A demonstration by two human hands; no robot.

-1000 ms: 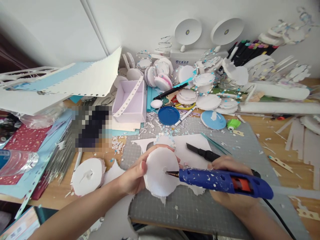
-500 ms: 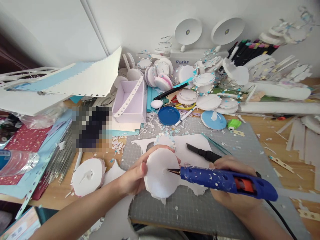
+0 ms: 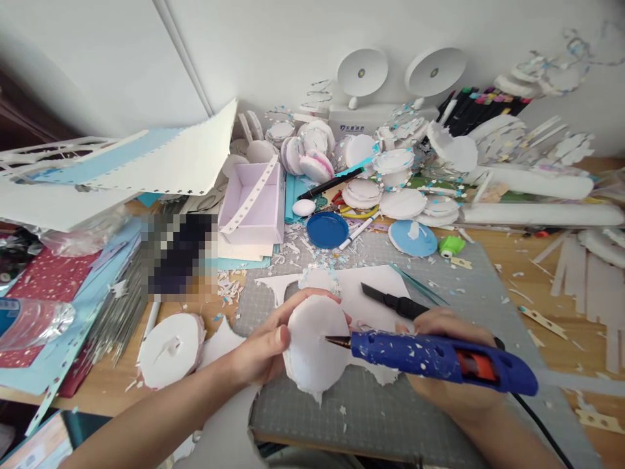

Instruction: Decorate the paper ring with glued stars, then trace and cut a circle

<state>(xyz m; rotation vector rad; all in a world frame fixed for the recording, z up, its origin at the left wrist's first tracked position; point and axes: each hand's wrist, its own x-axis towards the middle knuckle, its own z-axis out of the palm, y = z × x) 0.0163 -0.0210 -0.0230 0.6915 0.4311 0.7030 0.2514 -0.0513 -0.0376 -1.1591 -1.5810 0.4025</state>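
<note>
Disc (image 3: 312, 365) dipped slightly; strip (image 3: 250, 195) crosses lilac box (image 3: 250, 233).

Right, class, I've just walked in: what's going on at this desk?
A person's left hand holds a white disc above the grey cutting mat. The right hand grips a blue glue gun, its nozzle aimed near the middle of the disc's face; whether they touch is hard to tell. A black craft knife shows just beyond the glue gun.

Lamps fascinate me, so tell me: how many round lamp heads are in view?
2: a left lamp head and a right lamp head, side by side above the white box against the wall. Others hidden behind the clutter can't be ruled out.
</note>
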